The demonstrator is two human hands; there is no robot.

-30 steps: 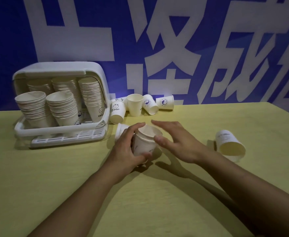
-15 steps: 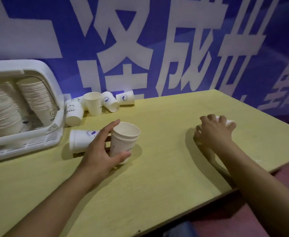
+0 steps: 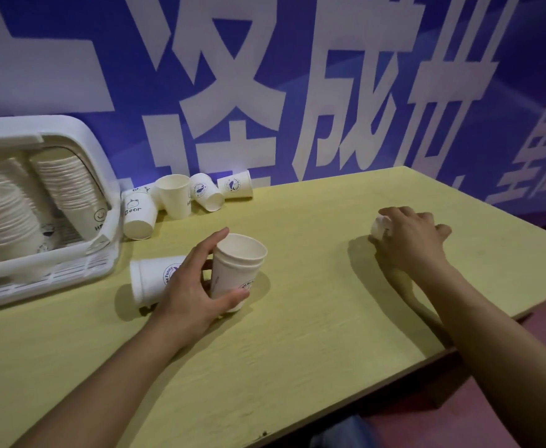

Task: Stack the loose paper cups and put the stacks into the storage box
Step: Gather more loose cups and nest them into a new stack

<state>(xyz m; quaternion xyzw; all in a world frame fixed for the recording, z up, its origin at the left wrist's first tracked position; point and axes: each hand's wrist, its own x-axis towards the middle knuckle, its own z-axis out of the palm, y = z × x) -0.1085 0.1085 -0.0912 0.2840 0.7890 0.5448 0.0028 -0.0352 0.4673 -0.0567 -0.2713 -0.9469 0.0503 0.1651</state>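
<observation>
1. The surface (image 3: 297,318) is broad and yellow, with a blue banner (image 3: 330,76) behind it. The far cup lies near the right edge, so my advice is to lift it straight up, not drag it outward.
2. The box (image 3: 97,156) stands at the left, open toward us, already holding several tall stacks (image 3: 68,185). It is well apart from both hands, so the filling step is not yet due.
3. The left hand (image 3: 187,286) has its grip clamped round a short stack (image 3: 236,270), two or three cups by the look of the rims, tilted with the mouth facing up and to the right. I would keep that mouth turned toward the right hand so the next cup drops in bottom first.
4. The right hand (image 3: 410,234) reaches well to the right, its grip curled over a lying cup (image 3: 381,225); only a white end shows past the fingers, so I cannot tell which way it points. It should be turned bottom-first before nesting, and held lightly, since paper walls crush.
5. A cup on its side (image 3: 150,279) lies just behind the left hand, touching or nearly touching it; a careless wrist could roll it.
6. A cluster (image 3: 184,198) of about five loose cups sits by the box's right wall, some upright, some tipped, partly blocking the box's right side.
</observation>
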